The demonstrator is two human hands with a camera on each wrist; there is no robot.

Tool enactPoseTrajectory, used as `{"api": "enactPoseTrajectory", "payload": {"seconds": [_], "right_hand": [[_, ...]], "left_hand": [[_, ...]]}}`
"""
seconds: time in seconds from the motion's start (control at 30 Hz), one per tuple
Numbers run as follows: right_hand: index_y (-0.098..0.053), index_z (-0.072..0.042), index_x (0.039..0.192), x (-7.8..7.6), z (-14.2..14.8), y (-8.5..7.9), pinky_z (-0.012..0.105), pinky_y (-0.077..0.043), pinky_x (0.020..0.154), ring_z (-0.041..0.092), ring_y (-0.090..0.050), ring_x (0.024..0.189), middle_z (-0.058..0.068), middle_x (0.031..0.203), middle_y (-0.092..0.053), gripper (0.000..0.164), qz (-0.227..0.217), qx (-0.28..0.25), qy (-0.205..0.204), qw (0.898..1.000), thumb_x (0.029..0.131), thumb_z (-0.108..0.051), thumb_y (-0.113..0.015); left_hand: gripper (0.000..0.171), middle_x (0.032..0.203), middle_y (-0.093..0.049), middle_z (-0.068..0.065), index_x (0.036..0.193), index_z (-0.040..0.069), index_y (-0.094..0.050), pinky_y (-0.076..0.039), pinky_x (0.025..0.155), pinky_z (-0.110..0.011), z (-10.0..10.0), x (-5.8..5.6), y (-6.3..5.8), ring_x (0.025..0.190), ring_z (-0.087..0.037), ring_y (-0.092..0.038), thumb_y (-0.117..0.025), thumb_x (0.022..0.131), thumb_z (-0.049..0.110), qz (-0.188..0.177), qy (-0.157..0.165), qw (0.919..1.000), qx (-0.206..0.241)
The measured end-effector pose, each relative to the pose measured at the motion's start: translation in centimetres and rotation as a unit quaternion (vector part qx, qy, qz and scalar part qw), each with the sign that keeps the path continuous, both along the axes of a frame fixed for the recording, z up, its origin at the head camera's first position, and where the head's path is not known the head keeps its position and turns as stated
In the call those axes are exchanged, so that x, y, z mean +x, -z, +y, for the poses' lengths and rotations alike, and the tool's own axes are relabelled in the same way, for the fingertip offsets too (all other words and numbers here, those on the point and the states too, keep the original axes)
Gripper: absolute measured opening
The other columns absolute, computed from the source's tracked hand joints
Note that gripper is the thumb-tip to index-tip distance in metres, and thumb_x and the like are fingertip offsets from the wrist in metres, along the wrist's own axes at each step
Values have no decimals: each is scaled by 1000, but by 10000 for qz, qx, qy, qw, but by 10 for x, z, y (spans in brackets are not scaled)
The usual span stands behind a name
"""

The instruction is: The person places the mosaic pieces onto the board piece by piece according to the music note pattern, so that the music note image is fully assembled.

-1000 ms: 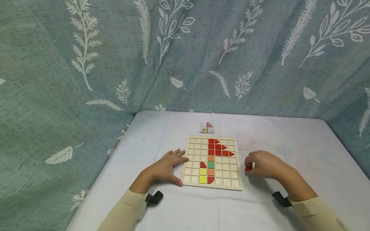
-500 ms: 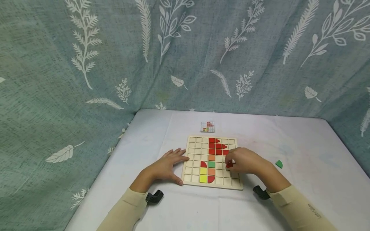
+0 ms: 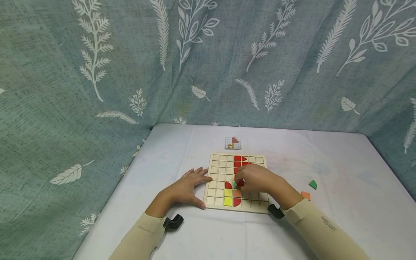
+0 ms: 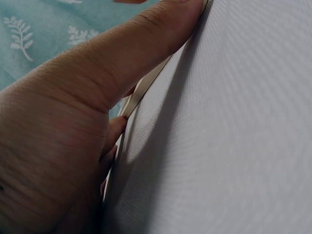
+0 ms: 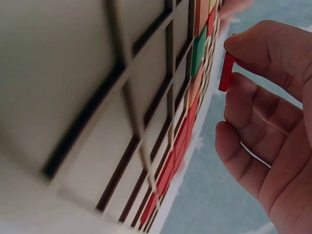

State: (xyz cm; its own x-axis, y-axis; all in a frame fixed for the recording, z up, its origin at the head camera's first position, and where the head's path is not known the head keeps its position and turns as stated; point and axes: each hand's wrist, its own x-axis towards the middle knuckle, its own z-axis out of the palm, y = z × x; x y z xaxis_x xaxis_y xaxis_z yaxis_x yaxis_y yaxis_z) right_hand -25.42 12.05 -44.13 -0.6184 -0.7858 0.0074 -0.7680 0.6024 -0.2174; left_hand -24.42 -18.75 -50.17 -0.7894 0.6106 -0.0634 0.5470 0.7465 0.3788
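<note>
A wooden grid board [image 3: 214,177] lies on the white table, with red, yellow, green and orange pieces set in some of its cells. My left hand [image 3: 186,187] rests at the board's left edge, fingers spread and thumb touching its lower left corner. Over the middle of the board is my right hand [image 3: 256,178]. It pinches a small flat red piece [image 5: 227,72] between thumb and fingertips, apart from the grid in the right wrist view. That piece is near the green square [image 5: 198,50] in its cell. The right hand hides part of the red rows.
A small pattern card [image 3: 233,143] lies behind the board. On the table to the right are a loose green quarter-round piece [image 3: 313,184] and an orange piece [image 3: 306,196], partly covered by the right forearm. A patterned curtain [image 3: 208,65] hangs behind.
My right hand has moved left from beside the board to over its middle, carrying the red piece. The loose green and orange pieces have come into view. The left hand has stayed still.
</note>
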Motion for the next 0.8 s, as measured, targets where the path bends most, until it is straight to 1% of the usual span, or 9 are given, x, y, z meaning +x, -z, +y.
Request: {"api": "enactPoseTrajectory", "payload": {"seconds": [0.23,0.3,0.43,0.63,0.8], "right_hand": [[-70,-24,83,-4,-17,0,25,-42,59,8,-47,66,-13,75,-53,17,98,104,-206,9997,71,-13,-71],[-70,-24,84,-5,-22,0,25,-43,60,8,-47,66,-13,76,-54,18,40,125,-228,9997,70,-13,-71],[-71,-24,86,-5,-31,-3,25,-44,62,9,-49,68,-14,78,-53,17,-96,200,-232,9995,73,-13,-71],[-69,-25,82,-8,-47,-3,24,-46,63,7,-50,68,-15,77,-52,11,2,251,-491,9985,78,-16,-73],[-70,-25,85,-10,-57,-1,23,-48,68,6,-52,72,-15,79,-54,11,-68,316,-570,9979,80,-17,-75]], "left_hand": [[111,160,-18,4,145,31,-45,-4,118,-41,0,0,1,147,-15,-7,-69,52,85,-29,19,10000,-9],[110,160,-19,4,145,31,-46,-4,118,-41,-1,0,1,147,-16,-8,-69,52,84,-39,41,10000,12],[110,160,-18,4,145,31,-46,-4,118,-41,-1,0,-1,147,-16,-8,-69,52,85,-35,50,10000,-20],[109,160,-18,4,145,30,-46,-4,118,-42,-2,0,-1,147,-17,-7,-68,53,85,5,81,10000,-39],[109,160,-18,4,145,30,-45,-4,118,-42,-1,0,-1,147,-18,-7,-68,54,85,26,153,9999,-15]]}}
